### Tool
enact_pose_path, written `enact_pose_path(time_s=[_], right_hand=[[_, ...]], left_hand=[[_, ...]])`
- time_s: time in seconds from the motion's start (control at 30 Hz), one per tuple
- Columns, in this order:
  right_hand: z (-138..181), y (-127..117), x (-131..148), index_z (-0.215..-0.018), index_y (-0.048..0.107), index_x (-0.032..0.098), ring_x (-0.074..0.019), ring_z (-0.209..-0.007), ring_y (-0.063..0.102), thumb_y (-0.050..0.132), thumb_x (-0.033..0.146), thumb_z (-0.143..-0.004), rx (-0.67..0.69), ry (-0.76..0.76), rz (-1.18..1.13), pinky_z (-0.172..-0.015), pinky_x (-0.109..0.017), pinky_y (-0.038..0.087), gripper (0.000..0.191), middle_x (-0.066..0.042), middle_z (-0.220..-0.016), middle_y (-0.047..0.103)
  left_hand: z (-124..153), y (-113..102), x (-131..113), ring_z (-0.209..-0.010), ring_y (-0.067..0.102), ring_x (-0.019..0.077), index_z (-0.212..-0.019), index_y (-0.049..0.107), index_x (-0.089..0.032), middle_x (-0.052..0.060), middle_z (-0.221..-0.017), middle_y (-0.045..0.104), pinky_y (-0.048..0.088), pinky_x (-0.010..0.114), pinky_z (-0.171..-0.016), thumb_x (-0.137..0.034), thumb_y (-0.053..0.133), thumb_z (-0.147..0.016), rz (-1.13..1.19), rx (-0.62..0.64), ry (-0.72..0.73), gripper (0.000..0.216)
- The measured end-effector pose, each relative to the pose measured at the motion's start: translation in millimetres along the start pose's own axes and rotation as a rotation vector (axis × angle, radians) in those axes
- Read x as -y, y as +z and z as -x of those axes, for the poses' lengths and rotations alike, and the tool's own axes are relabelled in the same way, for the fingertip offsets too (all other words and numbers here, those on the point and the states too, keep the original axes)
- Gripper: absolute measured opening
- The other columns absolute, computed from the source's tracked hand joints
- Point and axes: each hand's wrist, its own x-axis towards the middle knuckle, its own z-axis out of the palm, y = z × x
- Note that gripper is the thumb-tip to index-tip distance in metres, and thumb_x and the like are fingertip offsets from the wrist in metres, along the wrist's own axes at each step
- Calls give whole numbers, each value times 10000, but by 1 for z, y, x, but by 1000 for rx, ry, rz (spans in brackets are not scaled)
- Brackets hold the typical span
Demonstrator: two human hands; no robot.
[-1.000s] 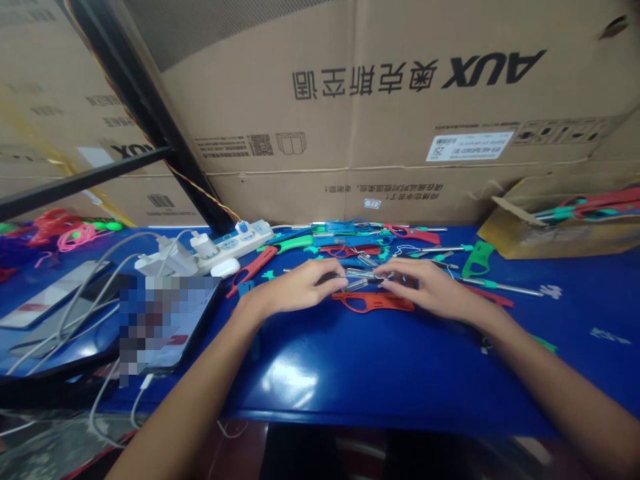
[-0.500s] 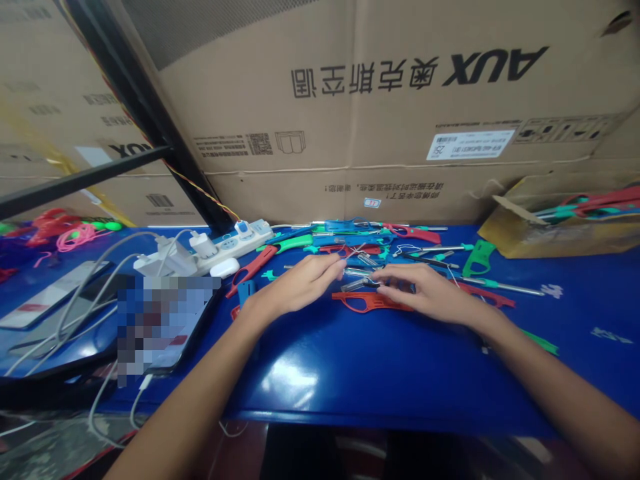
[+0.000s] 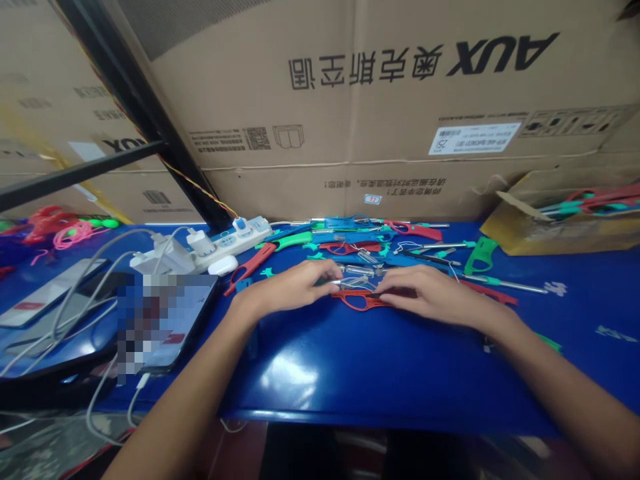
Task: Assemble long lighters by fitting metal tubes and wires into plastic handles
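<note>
My left hand (image 3: pixel 295 287) and my right hand (image 3: pixel 425 293) rest on the blue table (image 3: pixel 350 367), fingertips almost meeting. Between them lies a thin metal rod (image 3: pixel 350 283), pinched by my left fingers at one end and by my right fingers at the other. Just below it lies a red plastic handle piece (image 3: pixel 361 301), touched by my right fingertips. Several more red, green and blue plastic handles and metal rods (image 3: pixel 365 250) are scattered behind my hands.
A white power strip (image 3: pixel 220 245) with chargers and cables sits at the left, beside a tablet (image 3: pixel 165 320) and a phone (image 3: pixel 45 300). Large cardboard boxes (image 3: pixel 400 133) wall off the back. An open cardboard box (image 3: pixel 565 227) of parts stands at the right.
My left hand reached back into the pile half a second ago, then returned to the front. Both hands now meet again over the red handle, and the view has tilted slightly.
</note>
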Motion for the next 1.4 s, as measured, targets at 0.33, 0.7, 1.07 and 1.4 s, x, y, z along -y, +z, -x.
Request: enact_pose_path(time_s=[0.33, 0.7, 1.07, 1.4], right_hand=[[0, 2, 2, -1062, 713, 248, -180, -915, 643, 532, 317, -987, 62, -1, 58, -758, -303, 463, 207, -29, -1041, 700], [-1, 4, -1, -1082, 735, 257, -193, -920, 641, 504, 362, -999, 68, -18, 19, -790, -328, 471, 267, -44, -1044, 699], [-3, 5, 1, -1064, 695, 224, -181, -913, 637, 542, 362, -987, 60, 36, 3, -792, -318, 472, 220, -35, -1030, 700], [-2, 5, -3, -1007, 679, 225, -194, -940, 631, 466, 388, -1019, 41, 29, -69, -838, -343, 468, 268, -48, -1027, 693]], left_hand=[[-1, 1, 4, -880, 607, 169, -1009, 641, -170, 41, -985, 667, 439, 280, -776, -355, 576, -977, -85, 12, 19, 199], [-6, 4, 2, -885, 617, 186, -926, 705, -167, 46, -931, 671, 438, 298, -785, -274, 652, -929, -215, -26, 78, 120], [-3, 5, 4, -949, 652, 212, -1013, 756, -212, 52, -1027, 699, 468, 309, -800, -329, 658, -934, -266, 15, 51, 172], [-3, 3, 7, -942, 650, 203, -1002, 754, -192, 76, -1040, 704, 476, 323, -847, -292, 564, -982, -188, 35, 84, 216]])
